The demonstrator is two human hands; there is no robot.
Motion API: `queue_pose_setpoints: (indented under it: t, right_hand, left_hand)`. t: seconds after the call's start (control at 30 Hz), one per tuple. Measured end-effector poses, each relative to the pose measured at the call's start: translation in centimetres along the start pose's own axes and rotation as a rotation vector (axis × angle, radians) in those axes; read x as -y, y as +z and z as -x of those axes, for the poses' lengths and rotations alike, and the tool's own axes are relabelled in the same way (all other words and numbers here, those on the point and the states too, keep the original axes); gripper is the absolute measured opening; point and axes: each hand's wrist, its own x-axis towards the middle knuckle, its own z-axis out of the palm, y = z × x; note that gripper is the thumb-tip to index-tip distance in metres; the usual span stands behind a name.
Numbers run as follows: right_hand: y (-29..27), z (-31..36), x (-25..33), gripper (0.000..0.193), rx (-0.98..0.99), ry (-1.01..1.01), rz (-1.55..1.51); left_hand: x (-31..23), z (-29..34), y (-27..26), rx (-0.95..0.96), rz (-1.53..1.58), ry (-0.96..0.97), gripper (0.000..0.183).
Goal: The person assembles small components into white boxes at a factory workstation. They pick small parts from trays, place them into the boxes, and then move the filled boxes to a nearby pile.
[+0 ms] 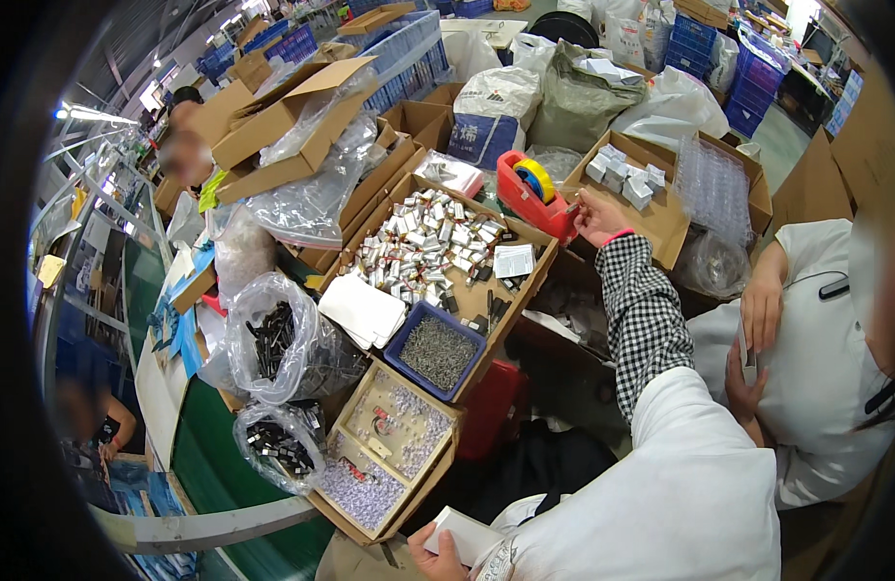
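At the bottom, my left hand [441, 552] has its fingers closed round a small white box [464, 535]. My right arm, in a black-and-white checked sleeve, stretches out to a red tape dispenser [536, 198] that carries a yellow-cored roll [533, 180]. Thumb and fingers of my right hand [598, 217] are pinched at the dispenser's front end, where the tape comes off; the strip itself hardly shows. Left of the dispenser, a carton tray [542, 259] holds many silver battery-like cells [433, 242], white sheets [362, 310] and a blue bin [434, 351] of small metal parts.
A wooden tray [402, 473] of small pale pieces lies nearer me, beside bags of black parts [273, 339]. Small grey-white boxes [626, 176] and clear plastic trays [713, 189] fill cartons behind my right hand. A co-worker [805, 358] sits close at right, holding something white.
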Motion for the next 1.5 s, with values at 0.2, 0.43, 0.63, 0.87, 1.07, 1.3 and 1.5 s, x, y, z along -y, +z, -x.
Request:
queue_pose_setpoints:
  t: [0.2,0.43,0.63,0.87,1.07,1.3,1.5]
  right_hand:
    - [-1.7,2.2,-1.5,0.016,0.046,-0.043,0.106]
    - [-2.7,2.0,-3.7,0.015,-0.038,-0.18,0.17]
    - [-1.7,3.2,-9.5,0.009,-0.106,-0.136,-0.228]
    - [1.7,17.6,-18.5,0.011,0.295,0.475,0.171]
    - [6.5,30.3,-23.5,0.061,0.514,1.081,0.171]
    - [9.5,38.6,-24.8,0.044,0.413,1.093,0.347]
    - [9.6,40.9,-25.7,0.055,0.344,0.979,0.463]
  left_hand:
    - [-0.5,0.1,0.3,-0.025,-0.144,0.021,0.025]
    - [0.6,0.0,-0.6,0.021,-0.163,0.02,0.028]
    - [0.4,0.3,-0.7,0.052,-0.05,-0.009,0.032]
    - [1.8,0.1,-1.1,-0.113,-0.028,0.02,0.025]
    - [2.2,1.0,-1.8,-0.028,-0.072,0.079,0.027]
    - [0.9,2.7,-2.3,-0.084,-0.117,0.046,0.031]
    - [0.8,3.4,-2.8,-0.134,-0.185,0.085,0.031]
